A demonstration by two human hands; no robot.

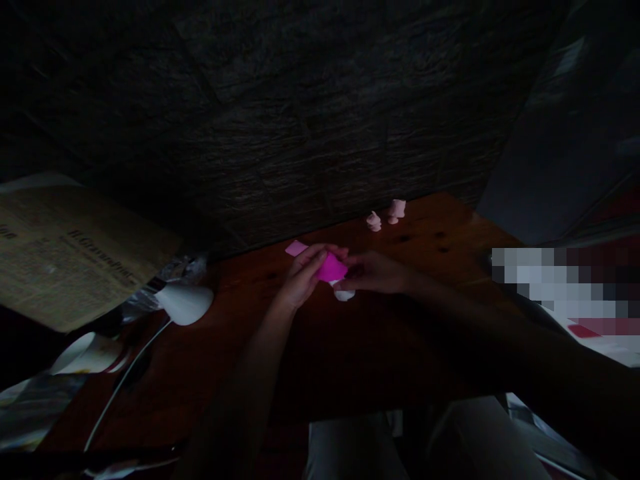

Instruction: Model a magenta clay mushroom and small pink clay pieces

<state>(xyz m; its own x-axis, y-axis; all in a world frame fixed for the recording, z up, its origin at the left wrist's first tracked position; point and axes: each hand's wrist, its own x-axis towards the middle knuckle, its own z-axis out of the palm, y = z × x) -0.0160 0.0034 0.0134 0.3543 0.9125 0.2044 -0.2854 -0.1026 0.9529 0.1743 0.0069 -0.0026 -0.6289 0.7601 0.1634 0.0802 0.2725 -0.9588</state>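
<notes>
My left hand (303,279) pinches a bright pink sheet (331,268), thin and paper-like, with the thumb on top. From the right, my right hand (375,272) meets the sheet's edge, its fingers curled around a white crumpled piece (345,294) just below the pink. How the white piece joins the sheet is hidden by the fingers. Behind my left hand, a lighter pink square (295,248) lies on the wooden table. Toward the back stand two small pale pink shapes, a lumpy one (373,221) and a taller one with a wide top (397,210).
A dark stone-like wall (300,133) rises behind the table (425,240). To the left are a white cone-shaped lamp (187,303) with a cord, a paper cup (87,353) on its side and a printed brown bag (75,247). A blurred-out patch covers the right edge.
</notes>
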